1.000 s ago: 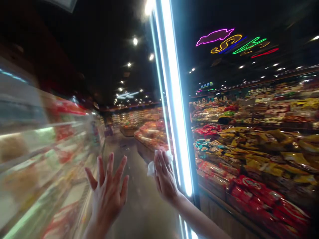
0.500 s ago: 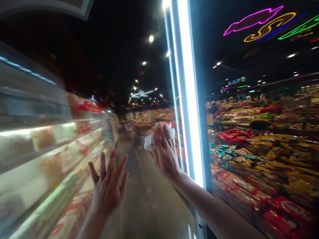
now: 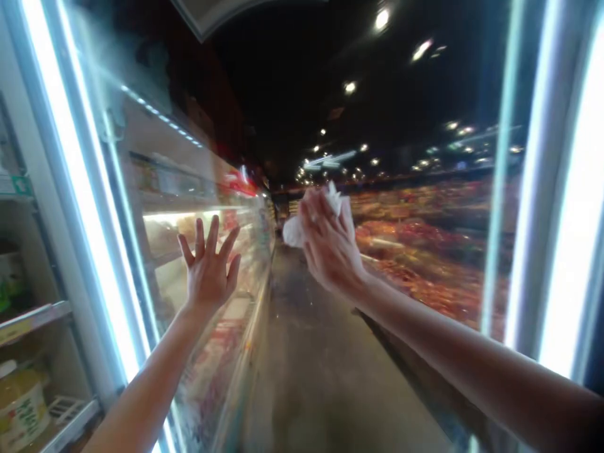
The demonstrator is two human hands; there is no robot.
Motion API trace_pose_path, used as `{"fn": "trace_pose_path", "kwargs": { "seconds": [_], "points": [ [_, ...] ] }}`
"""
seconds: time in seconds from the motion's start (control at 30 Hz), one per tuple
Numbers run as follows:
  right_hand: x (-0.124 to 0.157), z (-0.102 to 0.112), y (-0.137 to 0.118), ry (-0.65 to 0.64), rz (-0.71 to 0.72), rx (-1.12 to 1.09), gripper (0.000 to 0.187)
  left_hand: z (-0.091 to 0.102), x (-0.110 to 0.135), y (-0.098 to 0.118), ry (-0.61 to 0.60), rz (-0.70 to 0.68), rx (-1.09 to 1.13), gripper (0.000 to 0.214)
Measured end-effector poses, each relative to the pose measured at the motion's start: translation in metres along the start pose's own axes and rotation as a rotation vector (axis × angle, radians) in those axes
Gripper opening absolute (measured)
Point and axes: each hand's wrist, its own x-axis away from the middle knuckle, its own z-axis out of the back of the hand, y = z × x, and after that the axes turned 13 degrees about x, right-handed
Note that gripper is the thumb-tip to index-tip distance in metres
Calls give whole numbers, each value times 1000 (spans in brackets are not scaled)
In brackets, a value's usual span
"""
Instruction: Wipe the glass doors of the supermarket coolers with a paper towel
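A glass door [image 3: 306, 352] with glowing light strips along both sides stands in front of me, and the aisle shows through it. My left hand [image 3: 209, 270] is raised at the left of the pane with its fingers spread, holding nothing; its palm appears to rest on the glass. On the right, my right hand [image 3: 330, 242] presses a crumpled white paper towel [image 3: 293, 231] flat against the pane. The towel sticks out on both sides of the fingers, and its middle is hidden under them.
At far left, cooler shelves [image 3: 35, 324] hold a jar [image 3: 23, 402] with a pale yellow label. Bright light strips [image 3: 78, 182] edge the left side, others [image 3: 561, 251] the right. Through the glass are lit shelves [image 3: 170, 233], the aisle floor [image 3: 325, 377] and blurred goods [image 3: 425, 251].
The view has swung right-to-left, bringing the left door edge and cooler shelves into sight. My right hand with the paper towel sits higher in view; my left hand stays spread and has risen too.
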Motion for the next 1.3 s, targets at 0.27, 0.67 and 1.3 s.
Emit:
{"fn": "trace_pose_path", "kwargs": {
  "seconds": [0.27, 0.67, 1.3],
  "points": [
    [-93, -29, -85, -58, 232, -55, 57, 35, -7, -74, -11, 5, -37, 55],
    [-162, -46, -130, -39, 271, 16, 55, 41, 7, -109, 121, -25, 128, 65],
    [-172, -18, -26, -95, 376, 190, 60, 18, -69, -73, 329, -213, 196, 74]
  ]
}}
